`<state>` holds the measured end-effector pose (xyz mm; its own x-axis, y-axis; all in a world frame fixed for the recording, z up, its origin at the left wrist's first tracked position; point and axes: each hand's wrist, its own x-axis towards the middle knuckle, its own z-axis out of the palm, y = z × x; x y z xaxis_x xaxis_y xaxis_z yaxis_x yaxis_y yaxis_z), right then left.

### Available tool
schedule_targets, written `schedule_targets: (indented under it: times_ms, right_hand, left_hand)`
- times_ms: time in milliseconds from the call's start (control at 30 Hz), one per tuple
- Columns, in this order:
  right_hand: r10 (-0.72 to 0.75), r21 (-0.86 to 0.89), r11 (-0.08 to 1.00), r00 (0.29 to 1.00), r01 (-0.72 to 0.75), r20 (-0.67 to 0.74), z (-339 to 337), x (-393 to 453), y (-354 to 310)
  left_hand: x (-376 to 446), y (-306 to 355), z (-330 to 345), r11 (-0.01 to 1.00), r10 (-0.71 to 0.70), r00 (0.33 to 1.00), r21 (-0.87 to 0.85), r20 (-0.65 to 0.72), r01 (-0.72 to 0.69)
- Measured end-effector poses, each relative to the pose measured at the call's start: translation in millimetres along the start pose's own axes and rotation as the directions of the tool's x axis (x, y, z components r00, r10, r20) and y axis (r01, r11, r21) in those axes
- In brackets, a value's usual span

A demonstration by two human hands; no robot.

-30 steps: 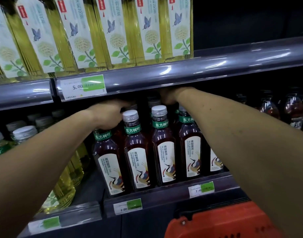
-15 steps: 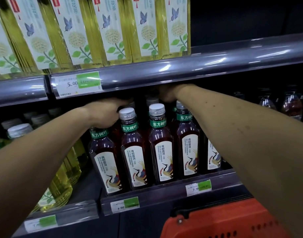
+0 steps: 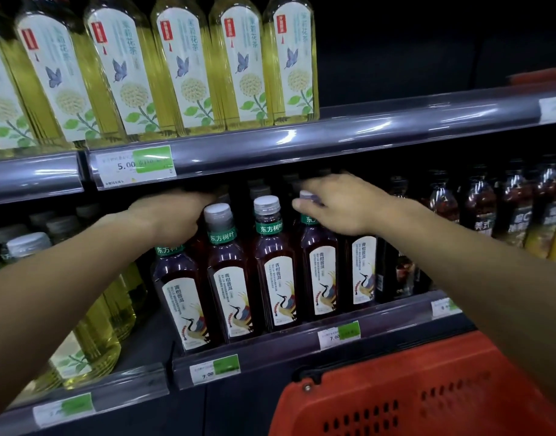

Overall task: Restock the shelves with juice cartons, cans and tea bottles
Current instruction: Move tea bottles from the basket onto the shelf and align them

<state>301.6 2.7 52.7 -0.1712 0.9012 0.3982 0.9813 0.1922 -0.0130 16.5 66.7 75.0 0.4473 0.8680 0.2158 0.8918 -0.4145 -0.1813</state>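
On the middle shelf point(image 3: 270, 350) our left hand point(image 3: 166, 215) grips one dark tea bottle's point(image 3: 179, 294) top; our right hand point(image 3: 339, 206) pinches another's cap point(image 3: 306, 196). Front row looks full; rows behind unclear.

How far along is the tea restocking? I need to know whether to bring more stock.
Done: a front row of dark tea bottles stands upright on the middle shelf, and the yellow tea bottles fill the shelf above. In hand: the left hand grips the leftmost dark bottle's top; the right hand is at another bottle's cap. Left: unclear, since the red basket interior is hidden.
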Motion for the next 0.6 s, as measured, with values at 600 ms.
schedule_targets:
  times_ms: [600]
  right_hand:
    - [0.228,0.35,0.93,0.927,-0.115,-0.299,58,-102,18]
  left_hand:
    - [48,140,3,0.958,0.23,0.941,-0.112,-0.249,-0.264]
